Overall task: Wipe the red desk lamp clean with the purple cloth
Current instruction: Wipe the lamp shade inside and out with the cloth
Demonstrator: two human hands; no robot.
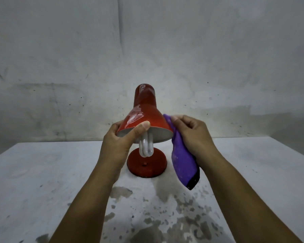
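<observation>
Now purple cloth (181, 155) in right hand (193, 135), against red desk lamp (145, 111) (shade's right side).

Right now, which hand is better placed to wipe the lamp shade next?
The right hand. It holds the purple cloth against the right side of the red shade. The left hand is busy, its grip on the shade's rim steadying the lamp.
</observation>
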